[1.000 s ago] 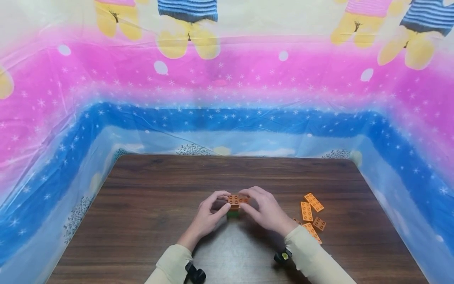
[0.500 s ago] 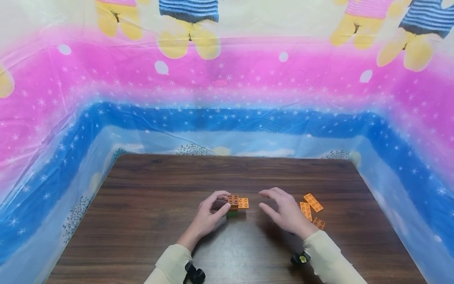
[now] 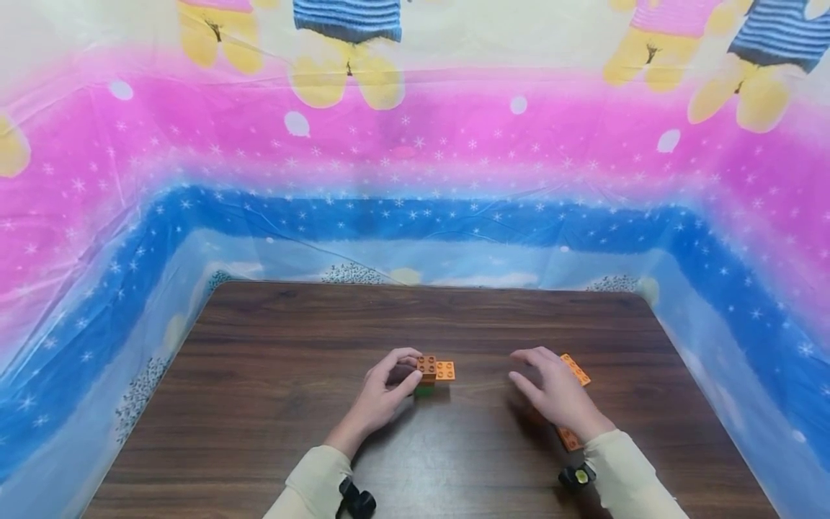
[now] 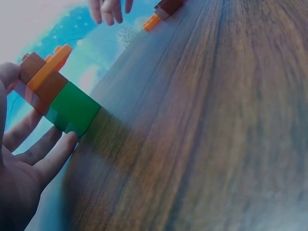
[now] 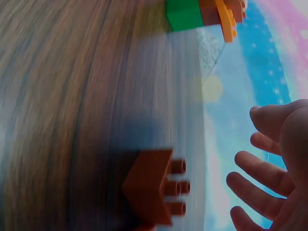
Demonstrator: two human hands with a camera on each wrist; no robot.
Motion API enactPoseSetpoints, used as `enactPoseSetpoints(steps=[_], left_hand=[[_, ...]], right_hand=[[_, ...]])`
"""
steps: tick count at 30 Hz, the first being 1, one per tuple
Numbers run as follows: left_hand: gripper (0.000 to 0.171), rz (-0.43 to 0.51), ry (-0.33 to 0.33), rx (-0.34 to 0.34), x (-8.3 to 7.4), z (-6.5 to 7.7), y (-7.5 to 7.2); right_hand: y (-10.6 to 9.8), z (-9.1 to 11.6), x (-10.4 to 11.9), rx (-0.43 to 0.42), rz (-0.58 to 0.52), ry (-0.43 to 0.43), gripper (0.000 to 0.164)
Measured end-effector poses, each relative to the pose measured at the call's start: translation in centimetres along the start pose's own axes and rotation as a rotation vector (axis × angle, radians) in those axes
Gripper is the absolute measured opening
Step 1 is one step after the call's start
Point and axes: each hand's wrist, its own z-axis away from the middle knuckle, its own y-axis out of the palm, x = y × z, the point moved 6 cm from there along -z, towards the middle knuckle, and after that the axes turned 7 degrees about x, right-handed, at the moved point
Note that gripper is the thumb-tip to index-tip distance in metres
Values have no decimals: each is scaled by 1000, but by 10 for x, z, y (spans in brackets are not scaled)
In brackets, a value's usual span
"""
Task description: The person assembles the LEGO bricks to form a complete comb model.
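Observation:
My left hand [image 3: 381, 395] holds a small stack of toy building bricks, thumb on the near side and fingers round the left and back. At its bottom is a green brick [image 4: 74, 108], standing on the table, with a brown brick [image 4: 50, 91] above it. An orange plate [image 3: 445, 370] juts out to the right from under the brown top brick [image 3: 426, 365]. Further right, my right hand [image 3: 563, 395] hovers with spread, relaxed fingers and nothing in its grasp. Below it in the right wrist view lies a loose brown brick [image 5: 149, 185] with studs.
Loose pieces lie at the right of the wooden table [image 3: 292, 324]: an orange plate [image 3: 576, 369] behind my right hand and another orange piece [image 3: 570, 438] partly under the wrist. The hand hides others. A printed cloth [image 3: 454, 216] walls the table's back and sides.
My right hand has let go of the orange plate on the stack and moved right, over the loose bricks. The left hand and the stack stay in place.

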Motion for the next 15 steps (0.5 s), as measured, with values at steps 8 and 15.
enactPoseSetpoints(steps=[8,15], left_hand=[[26,28,-7,-1,3,0,1],[27,17,-8,-2,-2,0,0]], right_hand=[[-16,10,-24,-21,90,137,35],[-27,16,-37,49,192,239,33]])
